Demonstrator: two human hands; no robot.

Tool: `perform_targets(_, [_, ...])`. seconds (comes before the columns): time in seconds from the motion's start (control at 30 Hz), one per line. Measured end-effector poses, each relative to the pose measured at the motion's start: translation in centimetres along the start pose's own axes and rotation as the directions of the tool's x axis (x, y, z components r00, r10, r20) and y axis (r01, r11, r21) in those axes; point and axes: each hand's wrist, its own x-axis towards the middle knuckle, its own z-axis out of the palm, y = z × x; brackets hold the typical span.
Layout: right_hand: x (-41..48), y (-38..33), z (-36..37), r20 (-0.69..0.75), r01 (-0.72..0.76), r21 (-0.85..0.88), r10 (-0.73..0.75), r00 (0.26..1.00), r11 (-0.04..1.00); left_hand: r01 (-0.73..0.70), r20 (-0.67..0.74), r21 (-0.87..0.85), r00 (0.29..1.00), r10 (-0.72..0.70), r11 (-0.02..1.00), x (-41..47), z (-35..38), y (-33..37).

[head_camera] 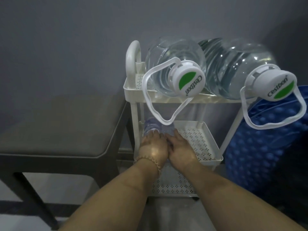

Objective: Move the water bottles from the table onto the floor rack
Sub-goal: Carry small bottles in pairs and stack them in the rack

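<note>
A white floor rack with perforated shelves stands against the wall. Two small clear water bottles lie on its middle shelf at the left. My left hand grips the left small bottle near its cap end. My right hand grips the small bottle beside it. Both hands' fingers curl over the bottles and hide their near ends. On the top shelf lie two large clear jugs with white caps and loop handles, caps toward me.
A dark grey table stands left of the rack, its edge close to my left arm. A blue dotted bag leans at the rack's right. The left jug's handle hangs over the middle shelf. Grey wall behind.
</note>
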Motion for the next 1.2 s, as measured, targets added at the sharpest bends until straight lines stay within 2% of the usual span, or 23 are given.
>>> perform_targets(0.1, [-0.8, 0.0, -0.2, 0.024, -0.025, 0.014, 0.025, 0.999, 1.000, 0.018, 0.074, 0.065, 0.997, -0.022, 0.998, -1.1, -0.6, 0.3])
perform_targets(0.2, [-1.8, 0.6, -0.4, 0.000, 0.051, -0.031, -0.051, 0.999, 0.998, -0.008, 0.006, 0.108, 1.000, 0.007, 0.994, -3.2, -0.2, 0.4])
perform_targets(0.27, [-3.2, 0.8, 0.0, -0.043, 0.119, -0.121, -0.125, 0.991, 0.985, -0.054, -0.015, 0.157, 0.998, 0.057, 0.986, -4.8, 0.5, 0.2])
perform_targets(0.37, [-4.1, 0.7, 1.2, 0.001, 0.120, -0.333, -0.127, 0.992, 0.935, -0.072, -0.046, 0.184, 0.996, 0.082, 0.980, -5.2, 1.1, -0.2])
perform_targets(0.5, [-3.7, 0.1, 1.4, -0.061, 0.117, -0.486, -0.168, 0.984, 0.866, -0.065, -0.129, 0.164, 0.988, 0.087, 0.984, -5.4, 1.2, -0.4])
perform_targets(0.57, [-3.6, 0.0, 1.6, -0.038, 0.128, -0.532, -0.174, 0.984, 0.837, -0.062, -0.133, 0.188, 0.987, 0.088, 0.980, -5.5, 1.5, -0.4])
perform_targets(0.63, [-3.5, 0.0, 1.9, 0.018, 0.149, -0.546, -0.166, 0.986, 0.824, -0.054, -0.118, 0.192, 0.990, 0.078, 0.980, -5.4, 1.6, -0.4])
perform_targets(0.83, [-3.6, -0.3, 2.3, -0.019, 0.107, -0.553, -0.141, 0.990, 0.826, -0.019, -0.173, 0.202, 0.983, 0.055, 0.979, -5.5, 1.4, -0.2])
perform_targets(0.97, [-3.6, -0.1, 2.8, 0.017, 0.110, -0.590, -0.125, 0.992, 0.800, -0.031, -0.173, 0.194, 0.983, 0.065, 0.980, -5.8, 1.1, 0.0])
perform_targets(1.07, [-4.9, -1.1, 1.9, -0.027, 0.112, -0.602, -0.161, 0.987, 0.791, -0.008, -0.217, 0.131, 0.976, 0.037, 0.991, -6.9, 0.1, 0.2])
perform_targets(1.13, [-6.1, -2.2, 0.9, -0.066, 0.127, -0.530, -0.191, 0.979, 0.839, -0.004, -0.119, 0.114, 0.993, 0.017, 0.993, -8.2, -1.2, 0.4])
perform_targets(1.2, [-8.2, -3.5, -0.4, -0.047, 0.120, -0.484, -0.163, 0.986, 0.867, 0.009, -0.001, 0.141, 1.000, -0.009, 0.990, -9.9, -2.9, 0.8])
